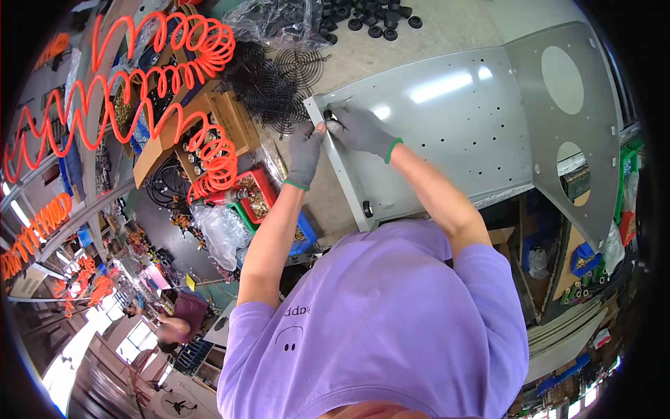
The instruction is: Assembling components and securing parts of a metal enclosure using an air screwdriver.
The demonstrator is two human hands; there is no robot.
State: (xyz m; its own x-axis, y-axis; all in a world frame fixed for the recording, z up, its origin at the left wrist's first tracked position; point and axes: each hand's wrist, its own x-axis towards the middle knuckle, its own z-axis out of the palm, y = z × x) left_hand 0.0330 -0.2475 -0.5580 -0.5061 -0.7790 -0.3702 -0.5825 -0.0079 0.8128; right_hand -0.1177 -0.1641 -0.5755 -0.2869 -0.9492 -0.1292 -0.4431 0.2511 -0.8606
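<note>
A large grey sheet-metal panel [433, 98] lies on the bench in front of me, with small holes and a raised flange along its left end. My right hand [359, 133], in a grey glove with a green cuff, is on the inner side of that flange. Its fingers close on a small black round fitting [328, 115]. From the outer side, my left hand [304, 152], gloved the same way, meets the flange with bent fingers; what they hold is hidden. A similar black fitting [368, 208] sits at the flange's near end.
Black wire fan guards [272, 80] and loose black rubber feet [375, 31] lie beyond the panel. Coiled orange air hoses [209, 150] hang at left, above a cardboard box [234, 122] and a red parts bin [262, 192]. A person [185, 318] is farther off.
</note>
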